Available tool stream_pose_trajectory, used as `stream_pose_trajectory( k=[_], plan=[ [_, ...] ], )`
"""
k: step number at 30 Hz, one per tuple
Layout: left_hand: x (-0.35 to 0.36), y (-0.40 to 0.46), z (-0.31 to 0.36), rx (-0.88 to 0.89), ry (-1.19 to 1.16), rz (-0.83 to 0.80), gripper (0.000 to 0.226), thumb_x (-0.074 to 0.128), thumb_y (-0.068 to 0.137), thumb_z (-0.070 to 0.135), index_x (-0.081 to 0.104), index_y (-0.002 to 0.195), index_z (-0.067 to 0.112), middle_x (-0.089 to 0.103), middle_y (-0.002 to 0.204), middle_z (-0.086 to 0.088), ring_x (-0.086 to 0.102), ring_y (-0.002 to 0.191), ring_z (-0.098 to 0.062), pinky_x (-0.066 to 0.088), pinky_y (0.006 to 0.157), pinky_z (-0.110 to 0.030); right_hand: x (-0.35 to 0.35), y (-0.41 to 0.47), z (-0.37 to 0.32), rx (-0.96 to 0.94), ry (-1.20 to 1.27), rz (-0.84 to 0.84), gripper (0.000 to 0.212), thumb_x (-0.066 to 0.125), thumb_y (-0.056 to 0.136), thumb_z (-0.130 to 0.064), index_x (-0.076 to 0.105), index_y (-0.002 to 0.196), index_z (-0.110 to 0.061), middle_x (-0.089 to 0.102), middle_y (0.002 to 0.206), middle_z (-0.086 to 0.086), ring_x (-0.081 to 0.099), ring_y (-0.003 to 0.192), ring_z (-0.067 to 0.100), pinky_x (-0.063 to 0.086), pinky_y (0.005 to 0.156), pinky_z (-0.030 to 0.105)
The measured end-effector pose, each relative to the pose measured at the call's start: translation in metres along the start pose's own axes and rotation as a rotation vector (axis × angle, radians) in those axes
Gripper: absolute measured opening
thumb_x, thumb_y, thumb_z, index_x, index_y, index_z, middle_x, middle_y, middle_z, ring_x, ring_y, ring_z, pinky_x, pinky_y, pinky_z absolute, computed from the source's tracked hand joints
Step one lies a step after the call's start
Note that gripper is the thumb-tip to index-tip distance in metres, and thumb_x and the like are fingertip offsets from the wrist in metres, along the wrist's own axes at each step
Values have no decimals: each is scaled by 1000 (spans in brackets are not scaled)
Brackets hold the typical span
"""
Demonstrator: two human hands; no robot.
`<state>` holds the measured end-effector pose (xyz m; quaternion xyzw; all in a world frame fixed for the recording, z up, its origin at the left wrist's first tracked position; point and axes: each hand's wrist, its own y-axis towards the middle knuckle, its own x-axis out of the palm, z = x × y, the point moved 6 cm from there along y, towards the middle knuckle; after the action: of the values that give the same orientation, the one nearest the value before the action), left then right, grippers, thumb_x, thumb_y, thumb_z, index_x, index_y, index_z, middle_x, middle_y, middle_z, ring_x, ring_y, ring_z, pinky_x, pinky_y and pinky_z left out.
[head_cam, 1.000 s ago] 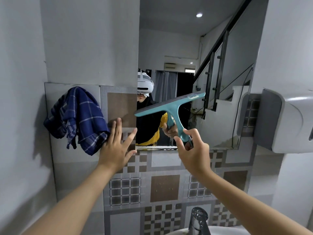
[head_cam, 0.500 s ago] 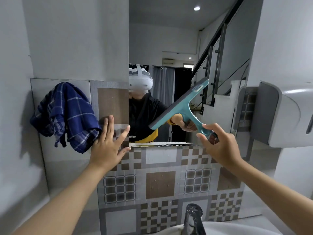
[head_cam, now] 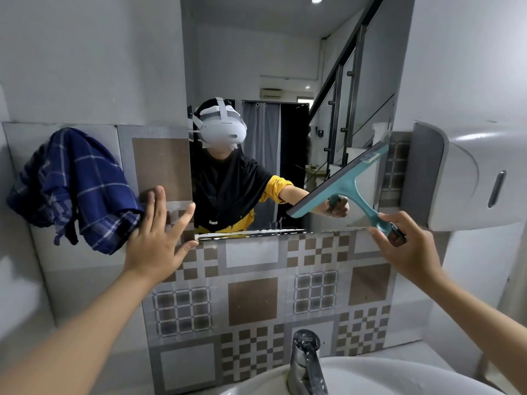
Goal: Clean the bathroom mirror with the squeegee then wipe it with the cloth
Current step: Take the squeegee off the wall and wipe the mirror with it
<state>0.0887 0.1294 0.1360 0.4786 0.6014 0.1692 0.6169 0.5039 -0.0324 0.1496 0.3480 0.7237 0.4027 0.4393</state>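
The right hand [head_cam: 405, 246], gripping the teal plastic squeegee [head_cam: 342, 183], has swept it from the wall mirror's [head_cam: 285, 67] middle to its lower right corner; squeegeeing continues. The left hand [head_cam: 159, 238] stays spread flat beside the blue checked cloth [head_cam: 71, 183].

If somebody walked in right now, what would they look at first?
Probably the bright teal squeegee, held slanted against the lower right part of the mirror by the right hand. Next, the blue checked cloth hanging on the tiled wall at the left, with the left hand spread flat beside it at the mirror's lower left corner.
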Motion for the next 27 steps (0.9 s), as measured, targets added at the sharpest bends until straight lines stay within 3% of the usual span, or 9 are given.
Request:
stream_pose_trajectory(
  k=[4,8,10,15,24,27],
  plan=[
    [0,0,0,-2,-2,5,71,28,85,61,29,146,26,6,156,-26,8,144,-39,51,80,-58,9,-14,3,113,88,-6,27,70,79,-30,56,101,-22,68,74,17,61,55,33,55,47,44],
    [-2,0,1,2,-7,15,71,27,85,60,30,146,25,7,156,-27,9,143,-39,49,84,-59,24,-31,-3,259,194,8,23,69,84,-21,50,97,-21,66,78,10,54,50,17,45,41,15],
    [-2,-1,2,8,-16,23,71,28,84,60,32,145,24,8,155,-28,10,143,-40,49,83,-59,32,-42,-7,349,226,36,20,68,87,-19,50,95,-20,64,73,10,48,44,11,39,40,11],
    [-2,0,1,14,-36,33,71,29,84,60,32,145,23,7,155,-28,9,143,-40,50,81,-58,46,-77,-13,620,366,79,18,62,92,-20,50,102,-11,53,63,14,43,40,7,34,35,14],
    [1,-1,0,11,-57,27,71,26,85,60,29,146,24,4,155,-28,6,143,-40,49,84,-59,77,-74,-70,1021,656,234,22,54,96,-34,45,107,-17,53,77,8,43,51,16,37,43,27],
    [2,-1,-1,4,-71,17,69,34,86,59,27,147,25,2,156,-27,5,143,-40,49,85,-58,88,-65,-98,1125,789,289,22,52,97,-33,42,106,-16,52,76,8,42,46,15,36,37,25]
  ],
)
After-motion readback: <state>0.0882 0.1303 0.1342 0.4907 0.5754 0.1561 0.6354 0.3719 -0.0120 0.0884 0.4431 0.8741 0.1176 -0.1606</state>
